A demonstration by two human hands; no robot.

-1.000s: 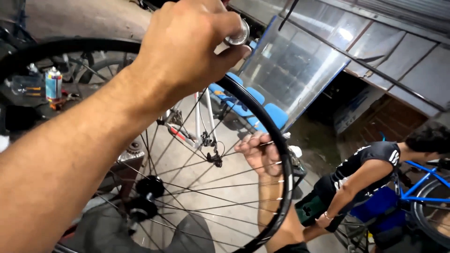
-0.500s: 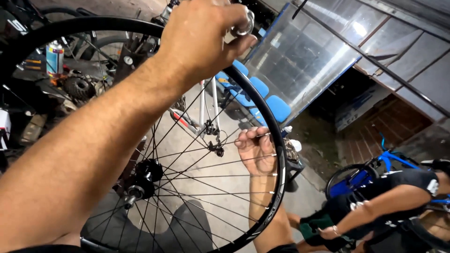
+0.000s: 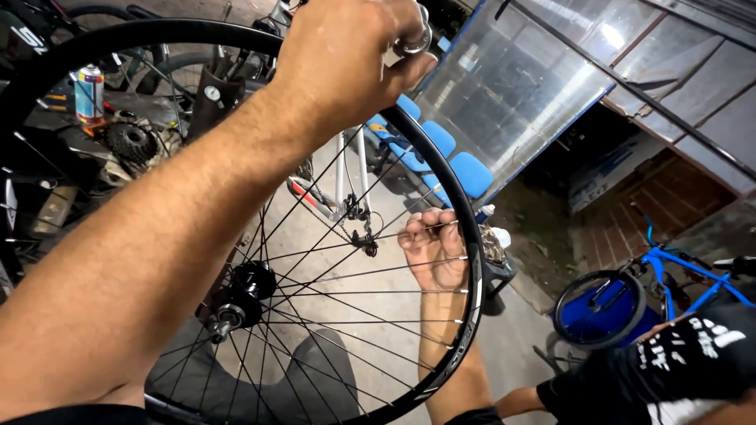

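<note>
A black bicycle wheel [image 3: 475,293] with thin spokes and a black hub [image 3: 246,290] stands upright in front of me. My left hand [image 3: 346,55] reaches over the top of the rim, pinching a small silver tool [image 3: 415,39] against it. Lower down, my right hand [image 3: 433,250] sits behind the spokes on the right side, its fingers curled around the spokes just inside the rim.
A spray can [image 3: 89,90] and a cassette sprocket [image 3: 130,142] lie on a cluttered bench at left. A white bike frame [image 3: 350,181] and blue chairs [image 3: 457,169] stand behind the wheel. At right are a blue bicycle [image 3: 669,267] and another person in a black jersey [image 3: 693,358].
My left hand with the silver tool has shifted slightly up in view along the rim. The person at right has dropped lower in view, and the blue bicycle's wheel now shows.
</note>
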